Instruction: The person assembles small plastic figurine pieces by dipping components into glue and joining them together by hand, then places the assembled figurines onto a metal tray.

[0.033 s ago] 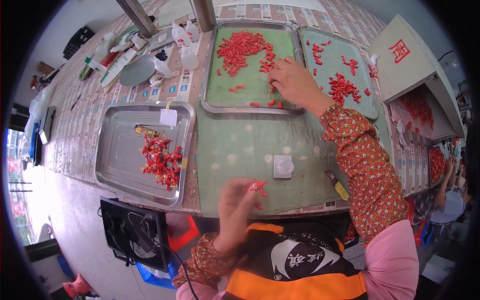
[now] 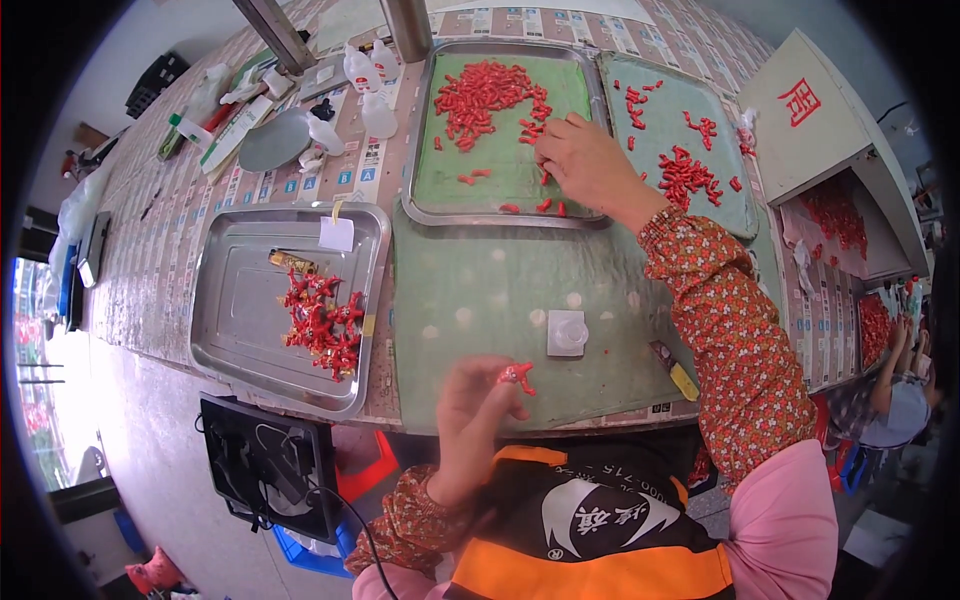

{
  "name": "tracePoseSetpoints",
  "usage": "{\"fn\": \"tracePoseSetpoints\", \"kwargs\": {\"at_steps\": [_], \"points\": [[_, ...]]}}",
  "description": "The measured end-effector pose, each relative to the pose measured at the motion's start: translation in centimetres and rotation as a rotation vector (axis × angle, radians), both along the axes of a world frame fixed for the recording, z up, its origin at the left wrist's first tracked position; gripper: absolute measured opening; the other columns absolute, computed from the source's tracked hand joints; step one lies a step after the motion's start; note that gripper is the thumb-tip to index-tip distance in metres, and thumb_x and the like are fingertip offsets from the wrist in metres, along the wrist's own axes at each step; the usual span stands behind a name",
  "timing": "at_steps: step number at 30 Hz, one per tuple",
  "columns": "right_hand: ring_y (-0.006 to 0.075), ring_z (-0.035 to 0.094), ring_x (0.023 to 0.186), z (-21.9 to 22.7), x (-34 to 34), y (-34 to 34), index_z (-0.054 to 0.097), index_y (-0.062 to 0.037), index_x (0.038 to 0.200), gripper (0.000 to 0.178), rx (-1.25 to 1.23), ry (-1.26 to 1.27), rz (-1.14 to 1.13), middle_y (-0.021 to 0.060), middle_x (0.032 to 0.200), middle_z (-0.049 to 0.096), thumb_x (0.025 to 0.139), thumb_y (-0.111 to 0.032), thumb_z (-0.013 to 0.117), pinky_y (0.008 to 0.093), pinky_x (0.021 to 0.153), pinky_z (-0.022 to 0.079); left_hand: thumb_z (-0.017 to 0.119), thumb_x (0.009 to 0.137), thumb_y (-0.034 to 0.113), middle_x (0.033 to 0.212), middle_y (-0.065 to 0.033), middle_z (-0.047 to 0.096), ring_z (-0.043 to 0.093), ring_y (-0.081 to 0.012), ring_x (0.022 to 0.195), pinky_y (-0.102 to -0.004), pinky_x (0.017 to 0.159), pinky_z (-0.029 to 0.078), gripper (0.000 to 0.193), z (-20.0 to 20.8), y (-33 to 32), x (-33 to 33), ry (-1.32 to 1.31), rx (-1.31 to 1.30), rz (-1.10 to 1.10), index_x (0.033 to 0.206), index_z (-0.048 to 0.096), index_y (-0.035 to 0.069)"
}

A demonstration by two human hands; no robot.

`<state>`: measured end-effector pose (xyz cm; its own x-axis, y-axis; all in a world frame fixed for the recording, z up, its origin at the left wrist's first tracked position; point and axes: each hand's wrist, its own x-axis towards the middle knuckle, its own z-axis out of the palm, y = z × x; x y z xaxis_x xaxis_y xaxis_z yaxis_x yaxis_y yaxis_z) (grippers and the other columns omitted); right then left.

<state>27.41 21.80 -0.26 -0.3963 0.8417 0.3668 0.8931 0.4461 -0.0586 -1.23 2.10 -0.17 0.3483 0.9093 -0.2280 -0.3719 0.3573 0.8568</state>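
Head cam = L one of a side-by-side fisheye pair on wearer's head; faces fwd & steeply down over the black-and-orange apron (image 2: pixel 600 570) at btm edge. Pic upright, unmirrored: pic L = wearer's L. Green work mat (image 2: pixel 470 270) sits approx. ctr, close, seen from above at a slant; L hand (image 2: pixel 475 395) is nearer the lens, R hand (image 2: pixel 590 160) farther out, by the green-lined steel tray (image 2: pixel 570 90) up top. Bare steel tray (image 2: pixel 240 290) falls L of ctr. V. wide angle: takes in tiled floor (image 2: pixel 160 420) at L & co-worker (image 2: pixel 895 410) at far R. Bench edges bow twd rim; corners black.
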Motion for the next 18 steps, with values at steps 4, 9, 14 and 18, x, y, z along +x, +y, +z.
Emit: {"fn": "tracePoseSetpoints", "kwargs": {"at_steps": [4,9,14,18], "points": [[0.0308,0.054,0.095,-0.5,0.1,0.3,0.061,-0.0059,0.093,0.011,0.018,-0.043,-0.019,0.0098,0.093,0.055,0.082,-0.009,0.062,0.0411,0.084,0.047,0.06,0.098,0.013,0.103,-0.0059,0.06,0.06,-0.0104,0.082,-0.0273,0.07,0.056,0.021,0.1,-0.1,0.1,0.031,0.027,-0.012,0.115,0.053,0.002],[0.0135,0.055,0.082,2.6,-0.3,-2.1,0.06,-0.0007,0.103,0.015,-0.474,0.647,-0.179,0.0042,0.095,0.059,0.092,-0.01,0.057,0.0309,0.072,0.048,0.057,0.096,0.002,0.11,-0.0073,0.061,0.06,-0.0131,0.091,-0.0288,0.074,0.055,0.023,-0.1,-0.2,-0.1,-0.017,0.017,-0.014,0.119,0.054,0.002],[0.0061,0.053,0.077,4.7,-0.5,-6.2,0.061,-0.001,0.11,0.019,-0.721,1.156,-0.121,0.0,0.092,0.06,0.093,-0.007,0.056,0.0252,0.069,0.047,0.057,0.096,0.002,0.11,-0.0067,0.061,0.06,-0.0126,0.09,-0.0281,0.074,0.055,0.024,-0.2,-0.2,-0.2,0.011,0.021,-0.019,0.12,0.055,0.003],[0.0087,0.061,0.074,5.4,0.1,-9.7,0.062,-0.0012,0.108,0.016,-0.892,1.479,-0.1,0.0036,0.095,0.065,0.095,-0.008,0.059,0.0262,0.07,0.054,0.058,0.099,0.011,0.101,-0.0039,0.059,0.059,-0.0088,0.079,-0.0257,0.068,0.054,0.022,0.5,-0.2,0.4,0.038,0.054,-0.002,0.119,0.053,0.001]]}}
